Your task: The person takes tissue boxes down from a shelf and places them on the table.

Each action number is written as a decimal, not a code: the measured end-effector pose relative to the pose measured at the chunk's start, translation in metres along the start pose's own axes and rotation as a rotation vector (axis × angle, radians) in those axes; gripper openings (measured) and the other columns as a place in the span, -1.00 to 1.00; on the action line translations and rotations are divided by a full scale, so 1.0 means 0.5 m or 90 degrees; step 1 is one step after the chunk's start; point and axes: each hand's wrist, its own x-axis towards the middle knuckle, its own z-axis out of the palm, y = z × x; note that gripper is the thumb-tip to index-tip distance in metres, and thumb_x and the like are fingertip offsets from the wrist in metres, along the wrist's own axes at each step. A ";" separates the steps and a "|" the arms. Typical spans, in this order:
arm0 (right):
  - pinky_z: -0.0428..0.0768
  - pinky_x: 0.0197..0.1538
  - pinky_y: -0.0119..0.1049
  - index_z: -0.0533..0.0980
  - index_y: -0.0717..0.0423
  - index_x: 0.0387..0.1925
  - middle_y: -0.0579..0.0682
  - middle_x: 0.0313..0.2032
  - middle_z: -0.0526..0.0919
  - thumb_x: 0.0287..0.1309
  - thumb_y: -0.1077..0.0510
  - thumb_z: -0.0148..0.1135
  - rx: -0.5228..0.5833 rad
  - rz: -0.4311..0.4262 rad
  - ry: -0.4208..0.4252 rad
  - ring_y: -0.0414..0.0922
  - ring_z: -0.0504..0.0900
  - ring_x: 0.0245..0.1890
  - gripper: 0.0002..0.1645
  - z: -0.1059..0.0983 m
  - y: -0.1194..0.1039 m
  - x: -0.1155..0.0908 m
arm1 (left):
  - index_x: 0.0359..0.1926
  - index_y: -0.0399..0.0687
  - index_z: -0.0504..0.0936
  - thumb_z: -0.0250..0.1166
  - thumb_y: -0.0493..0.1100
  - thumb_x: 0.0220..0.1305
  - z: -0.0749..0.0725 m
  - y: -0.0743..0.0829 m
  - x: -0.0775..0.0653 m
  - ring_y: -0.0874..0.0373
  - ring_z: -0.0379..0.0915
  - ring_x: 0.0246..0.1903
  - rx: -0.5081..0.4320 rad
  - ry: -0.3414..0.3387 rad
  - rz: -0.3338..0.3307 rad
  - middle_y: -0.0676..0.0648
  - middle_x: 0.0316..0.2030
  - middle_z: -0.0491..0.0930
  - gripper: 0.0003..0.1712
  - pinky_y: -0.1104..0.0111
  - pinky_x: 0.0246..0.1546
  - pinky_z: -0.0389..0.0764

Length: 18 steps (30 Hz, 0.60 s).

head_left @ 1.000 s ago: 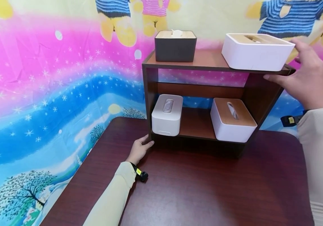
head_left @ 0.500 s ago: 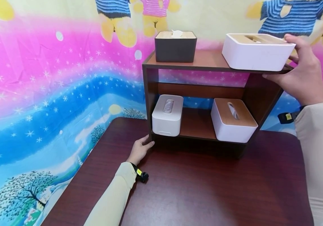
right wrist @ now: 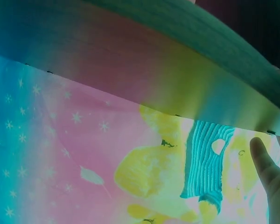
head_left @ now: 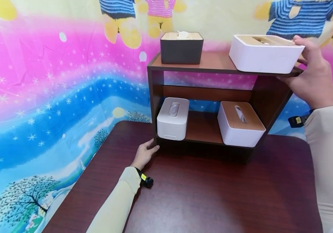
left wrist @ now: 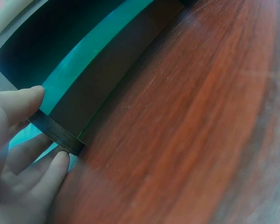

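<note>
A small dark brown two-tier shelf (head_left: 272,100) stands on the table in the head view. My left hand (head_left: 142,156) pinches the foot of its left side panel (left wrist: 58,133), thumb on one face and fingers on the other. At the upper right corner of the shelf, my right hand (head_left: 316,74) grips the frame, thumb at the top board's front edge. Its index fingertip touches the rim of a white tissue box (head_left: 267,58) with a wood lid. In the right wrist view a finger (right wrist: 261,156) shows beside the side panel (right wrist: 130,70); the rest is mostly hidden.
A black tissue box (head_left: 181,50) stands at the top left of the shelf. Below are a grey-white tissue box (head_left: 172,119) and a white one with a wood lid (head_left: 240,124). A printed cloth (head_left: 52,97) hangs behind the dark red table (head_left: 207,194).
My right hand shifts slightly left, and its index fingertip comes onto the white tissue box's rim. The right thumb draws back a little. The left hand and the shelf stay put.
</note>
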 end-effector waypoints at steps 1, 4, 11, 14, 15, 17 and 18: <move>0.22 0.02 0.11 -0.13 -0.63 0.22 -0.32 0.27 0.10 -0.01 0.36 0.18 -0.002 -0.005 0.002 0.00 0.14 0.23 0.07 -0.001 0.000 0.000 | 0.13 0.29 0.43 0.30 -0.02 0.07 0.000 0.000 0.000 0.21 0.18 0.15 -0.001 0.000 0.000 0.14 0.07 0.41 -0.46 0.19 0.10 0.24; 0.21 0.06 0.05 -0.09 -0.59 0.23 -0.33 0.26 0.12 -0.06 0.35 0.24 -0.001 -0.023 0.010 -0.02 0.15 0.23 0.07 -0.004 0.002 -0.001 | 0.12 0.31 0.43 0.30 0.00 0.06 0.001 -0.001 0.000 0.22 0.18 0.14 -0.002 -0.001 0.002 0.15 0.07 0.41 -0.46 0.19 0.10 0.25; 0.22 0.08 -0.03 0.01 -0.52 0.25 -0.33 0.24 0.17 -0.14 0.27 0.34 0.018 -0.019 0.003 0.01 0.18 0.21 0.06 -0.015 0.004 -0.006 | 0.12 0.33 0.43 0.29 0.01 0.07 0.003 -0.001 0.000 0.23 0.21 0.13 -0.006 -0.009 0.011 0.15 0.06 0.42 -0.47 0.21 0.07 0.29; 0.24 0.01 0.09 0.01 -0.57 0.25 -0.35 0.25 0.15 -0.11 0.22 0.33 0.006 0.012 -0.019 0.05 0.16 0.22 0.04 -0.024 0.000 -0.006 | 0.11 0.35 0.43 0.29 -0.02 0.08 0.002 -0.002 0.001 0.25 0.22 0.12 -0.005 -0.008 0.011 0.17 0.05 0.43 -0.48 0.22 0.06 0.30; 0.24 -0.01 0.13 0.01 -0.58 0.25 -0.35 0.25 0.14 -0.10 0.21 0.33 0.004 0.019 -0.025 0.06 0.16 0.22 0.03 -0.027 -0.001 -0.005 | 0.11 0.35 0.43 0.28 -0.03 0.09 0.002 -0.002 0.002 0.25 0.22 0.12 -0.004 -0.007 0.012 0.17 0.05 0.43 -0.48 0.22 0.06 0.30; 0.24 -0.05 0.17 0.03 -0.59 0.24 -0.36 0.25 0.13 -0.08 0.20 0.32 0.003 0.028 -0.033 0.06 0.16 0.22 0.00 -0.031 -0.005 -0.004 | 0.12 0.35 0.43 0.28 -0.04 0.09 0.000 -0.003 0.003 0.24 0.22 0.12 -0.002 -0.007 0.015 0.16 0.05 0.43 -0.48 0.21 0.06 0.30; 0.24 -0.05 0.16 0.04 -0.58 0.24 -0.37 0.25 0.13 -0.07 0.20 0.31 0.008 0.030 -0.034 0.04 0.16 0.22 -0.02 -0.032 -0.007 -0.003 | 0.12 0.34 0.43 0.28 -0.05 0.09 -0.001 -0.003 0.003 0.23 0.21 0.13 -0.003 -0.007 0.017 0.15 0.06 0.43 -0.48 0.21 0.06 0.31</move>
